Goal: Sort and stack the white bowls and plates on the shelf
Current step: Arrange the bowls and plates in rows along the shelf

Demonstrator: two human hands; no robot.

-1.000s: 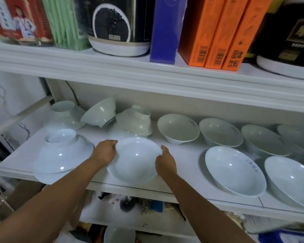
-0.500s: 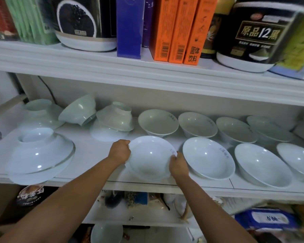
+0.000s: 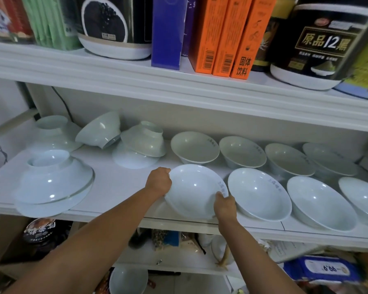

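On the shelf [image 3: 115, 187], the nearest bowl [image 3: 259, 194] of an upright row stands just right of the held bowl [image 3: 194, 189], close by the right hand [image 3: 225, 205]. Upturned bowls [image 3: 53, 179] sit to the left, well apart. Above, orange boxes [image 3: 223, 35] read 固体饮料 and a black tin [image 3: 321, 45] reads 原品12黑. Both arms reach forward; the left hand [image 3: 158, 181] and right hand each keep a curled grip on opposite rims of the held bowl, which is tilted at the shelf's front edge.

the rightmost front bowl [image 3: 362, 197] is cut by the edge, and lettering [image 3: 221, 186] on the held bowl [image 3: 194, 190] is blurred.
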